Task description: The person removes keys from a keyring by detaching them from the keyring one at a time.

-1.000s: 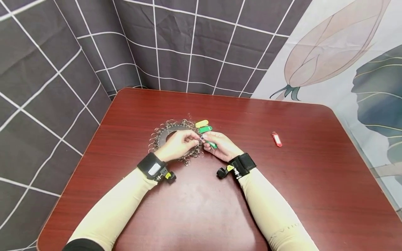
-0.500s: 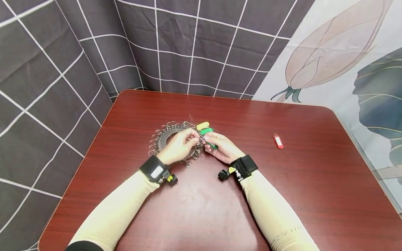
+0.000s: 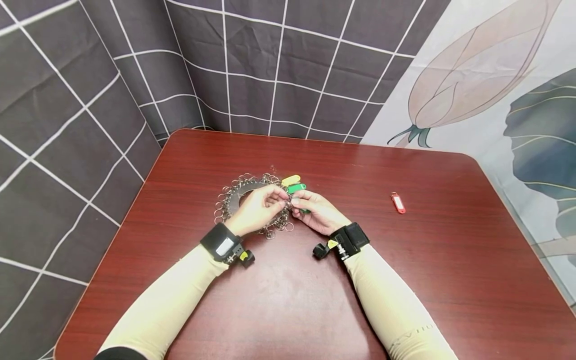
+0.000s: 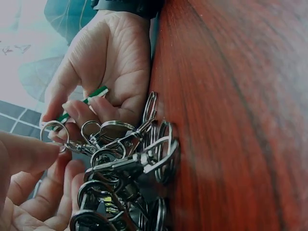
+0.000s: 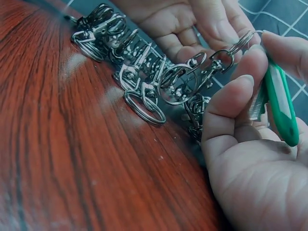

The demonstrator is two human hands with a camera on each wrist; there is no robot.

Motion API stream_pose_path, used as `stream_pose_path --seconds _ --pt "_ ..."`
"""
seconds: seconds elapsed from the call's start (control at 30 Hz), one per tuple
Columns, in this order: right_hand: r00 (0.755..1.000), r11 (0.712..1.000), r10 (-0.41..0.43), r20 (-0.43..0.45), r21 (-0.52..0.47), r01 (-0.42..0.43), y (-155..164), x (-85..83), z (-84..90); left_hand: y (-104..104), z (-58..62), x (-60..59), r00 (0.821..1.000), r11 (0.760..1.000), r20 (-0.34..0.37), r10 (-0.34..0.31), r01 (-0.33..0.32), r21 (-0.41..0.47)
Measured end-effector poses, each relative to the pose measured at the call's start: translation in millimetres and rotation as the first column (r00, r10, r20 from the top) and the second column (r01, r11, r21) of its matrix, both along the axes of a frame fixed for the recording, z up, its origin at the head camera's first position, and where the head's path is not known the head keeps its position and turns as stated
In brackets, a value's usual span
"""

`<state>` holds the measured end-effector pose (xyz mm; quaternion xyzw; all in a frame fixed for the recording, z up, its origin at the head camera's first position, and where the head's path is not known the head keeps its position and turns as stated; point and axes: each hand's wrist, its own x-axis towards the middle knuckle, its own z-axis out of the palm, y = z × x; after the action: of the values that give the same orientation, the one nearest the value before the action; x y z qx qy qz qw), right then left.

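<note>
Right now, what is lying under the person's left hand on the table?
Under the left hand lies a dark ring-shaped holder hung with many metal key rings. The hand covers the holder's right part, so what lies there cannot be seen.

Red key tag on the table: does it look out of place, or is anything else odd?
Yes. The red key tag lies alone, far to the right of the ring of metal clips, where the yellow tag and green tags sit and both hands work. Nothing looks spilled or damaged.

Faint lettering on the right sleeve (image 3: 411,332) is too small to read.
</note>
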<state>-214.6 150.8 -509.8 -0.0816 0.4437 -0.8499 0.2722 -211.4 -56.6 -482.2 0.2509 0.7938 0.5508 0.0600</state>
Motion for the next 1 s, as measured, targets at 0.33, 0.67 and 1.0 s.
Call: stream_pose_path --seconds 0.33,0.67,1.0 --pt "1.0 1.0 0.003 -0.008 0.01 -0.003 1.9 0.8 -1.1 1.4 -6.0 -2.3 0.997 0.996 0.009 0.076 -0.076 0.047" --pt "1.0 1.0 0.019 -0.008 0.025 -0.019 -0.1 -0.2 -1.3 0.1 -6.4 -1.5 0.994 0.988 0.003 0.111 -0.11 0.106" --pt "0.997 0.999 -0.03 0.076 0.046 0.027 -0.4 0.0 2.9 1.3 -5.1 -0.5 0.995 0.992 -0.003 0.1 -0.099 0.074"
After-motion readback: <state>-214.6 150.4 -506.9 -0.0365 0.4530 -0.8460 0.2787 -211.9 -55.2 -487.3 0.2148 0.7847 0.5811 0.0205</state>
